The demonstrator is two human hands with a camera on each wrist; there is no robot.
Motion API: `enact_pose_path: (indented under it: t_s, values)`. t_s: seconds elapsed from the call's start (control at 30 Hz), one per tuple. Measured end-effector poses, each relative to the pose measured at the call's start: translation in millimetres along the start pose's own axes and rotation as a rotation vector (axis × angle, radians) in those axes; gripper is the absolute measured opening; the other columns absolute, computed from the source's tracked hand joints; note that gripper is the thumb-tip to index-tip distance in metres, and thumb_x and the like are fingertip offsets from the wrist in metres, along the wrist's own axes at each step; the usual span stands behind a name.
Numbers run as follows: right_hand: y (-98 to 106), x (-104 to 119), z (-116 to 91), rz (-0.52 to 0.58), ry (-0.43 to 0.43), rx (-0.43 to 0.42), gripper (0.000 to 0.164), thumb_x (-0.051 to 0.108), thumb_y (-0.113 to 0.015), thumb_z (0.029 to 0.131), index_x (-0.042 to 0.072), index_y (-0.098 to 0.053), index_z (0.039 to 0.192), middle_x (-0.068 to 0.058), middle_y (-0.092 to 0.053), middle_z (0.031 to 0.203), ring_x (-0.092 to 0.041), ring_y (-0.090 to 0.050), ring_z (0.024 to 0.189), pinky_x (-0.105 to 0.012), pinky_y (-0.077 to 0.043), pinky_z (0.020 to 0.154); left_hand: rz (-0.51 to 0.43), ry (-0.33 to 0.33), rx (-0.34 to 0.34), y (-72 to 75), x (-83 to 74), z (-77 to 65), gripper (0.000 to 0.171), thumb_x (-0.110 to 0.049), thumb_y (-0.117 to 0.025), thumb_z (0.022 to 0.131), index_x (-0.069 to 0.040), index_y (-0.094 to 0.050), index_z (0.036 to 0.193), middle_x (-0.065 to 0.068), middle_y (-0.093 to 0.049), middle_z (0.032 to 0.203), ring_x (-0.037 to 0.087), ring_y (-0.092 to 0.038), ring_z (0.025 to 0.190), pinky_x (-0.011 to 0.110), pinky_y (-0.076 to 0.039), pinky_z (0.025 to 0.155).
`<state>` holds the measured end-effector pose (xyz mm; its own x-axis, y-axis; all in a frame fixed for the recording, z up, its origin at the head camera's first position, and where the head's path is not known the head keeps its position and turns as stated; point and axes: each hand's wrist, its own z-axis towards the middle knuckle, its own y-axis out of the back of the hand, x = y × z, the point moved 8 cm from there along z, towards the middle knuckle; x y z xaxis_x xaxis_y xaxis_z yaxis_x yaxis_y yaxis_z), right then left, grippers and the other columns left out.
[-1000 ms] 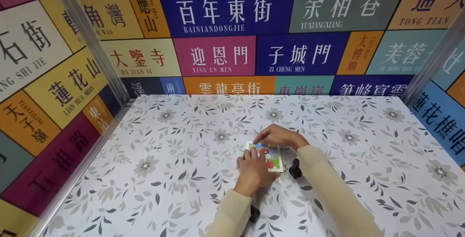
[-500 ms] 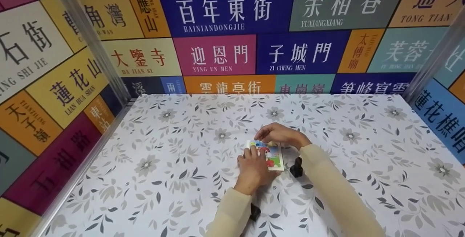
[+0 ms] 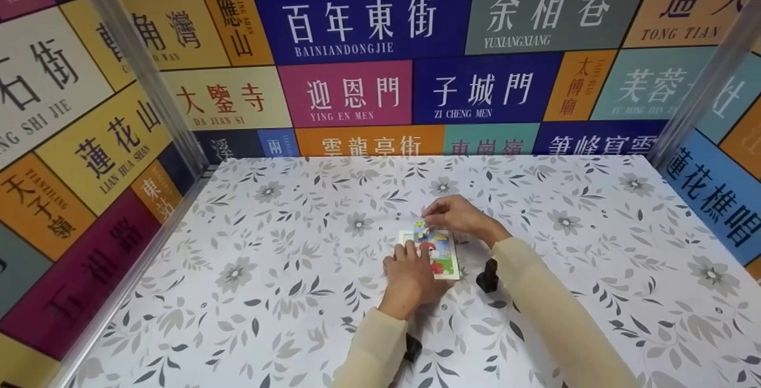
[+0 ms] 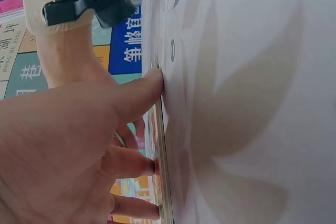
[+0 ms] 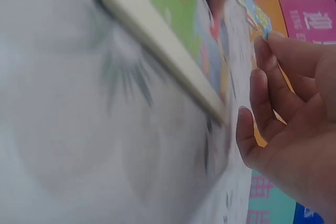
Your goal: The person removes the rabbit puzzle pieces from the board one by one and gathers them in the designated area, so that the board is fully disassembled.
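Observation:
A small framed picture puzzle (image 3: pixel 456 264) with a pale rim lies flat on the table in the head view. My left hand (image 3: pixel 410 278) rests on its left part, fingertips pressing the picture while the thumb (image 4: pixel 139 90) meets the board's edge in the left wrist view. Over the far side, my right hand (image 3: pixel 464 217) pinches a small colourful puzzle piece (image 3: pixel 420 226) between thumb and forefinger. That piece (image 5: pixel 258 15) is raised off the board in the right wrist view, with the other fingers loosely bent. A pale recess shows at the board's upper left. My left hand hides part of the picture.
The table (image 3: pixel 285 221) has a white leaf-and-flower cover. Walls of coloured street-name panels (image 3: pixel 362 13) stand behind and at both sides, with clear corner posts (image 3: pixel 154 85). Black camera mounts (image 3: pixel 487 276) sit at the wrists.
My right hand has lifted the puzzle piece up and away from the board's upper left, baring the recess there. My left hand stays on the board. The head view has shifted slightly.

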<state>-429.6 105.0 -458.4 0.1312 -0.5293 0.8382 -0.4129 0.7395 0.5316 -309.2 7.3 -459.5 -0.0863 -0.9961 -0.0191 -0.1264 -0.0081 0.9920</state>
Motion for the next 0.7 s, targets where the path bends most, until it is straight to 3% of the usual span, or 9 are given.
enact_pose_path:
  t_s: [0.2,0.37,0.5,0.7]
  values:
    - [47.8,-26.2,-17.8,-0.108,-0.079,-0.043,0.023,0.017,-0.064,0.098,0.003,-0.072,0.115,-0.017,-0.071,0.117,-0.023,-0.065,0.103,-0.034,-0.052,0.089,-0.011,-0.002,0.007,-1.1,-2.2,-2.4,0.088,-0.074,-0.056,0.085,-0.015,-0.044,0.15,0.012,-0.051,0.125,0.028,-0.049,0.112,0.045,-0.05,0.082]
    - [77.3,-40.3,-32.1,-0.161,-0.073,-0.051,0.024,0.015,-0.064,0.098,-0.002,-0.071,0.113,-0.021,-0.07,0.117,-0.02,-0.064,0.098,-0.03,-0.05,0.084,-0.022,0.006,0.011,0.5,-0.7,-2.1,0.088,-0.073,-0.057,0.086,-0.015,-0.043,0.15,0.013,-0.051,0.129,0.029,-0.049,0.116,0.046,-0.05,0.084]
    - [86.4,-48.0,-40.8,-0.209,-0.06,-0.068,0.022,0.012,-0.065,0.096,-0.002,-0.071,0.111,-0.02,-0.071,0.114,-0.014,-0.061,0.094,-0.026,-0.046,0.084,-0.034,0.014,0.006,1.0,-0.5,-3.1,0.088,-0.073,-0.058,0.086,-0.015,-0.044,0.15,0.012,-0.051,0.129,0.029,-0.05,0.116,0.046,-0.05,0.084]
    - [84.4,-58.3,-47.8,-0.223,-0.066,-0.063,0.019,0.011,-0.064,0.098,-0.003,-0.071,0.108,-0.021,-0.071,0.114,-0.024,-0.063,0.103,-0.033,-0.048,0.089,-0.013,0.025,-0.035,2.7,-3.8,-6.0,0.083,-0.074,-0.056,0.085,-0.017,-0.048,0.146,0.012,-0.052,0.122,0.028,-0.051,0.112,0.045,-0.051,0.08]
